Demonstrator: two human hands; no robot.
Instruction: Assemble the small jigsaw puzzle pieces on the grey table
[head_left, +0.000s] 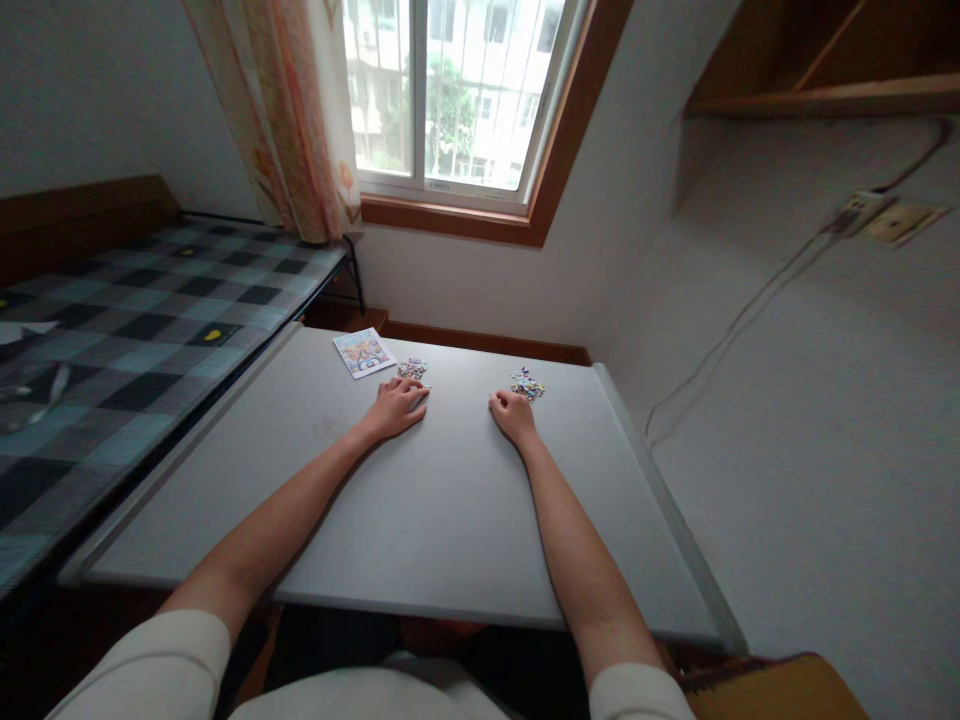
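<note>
My left hand (pixel 397 405) lies flat on the grey table (pixel 420 520), fingers stretched toward a small pile of puzzle pieces (pixel 412 369) just beyond them. My right hand (pixel 512 413) rests on the table with its fingers curled under, right behind a second pile of puzzle pieces (pixel 527 383); whether it holds a piece is hidden. A small printed picture card (pixel 364 352) lies at the table's far left, beside the first pile.
A bed with a checked blue and black cover (pixel 127 340) runs along the table's left edge. A white wall (pixel 810 420) stands close on the right, with a cable and socket. A window and curtain (pixel 300 110) are behind the table.
</note>
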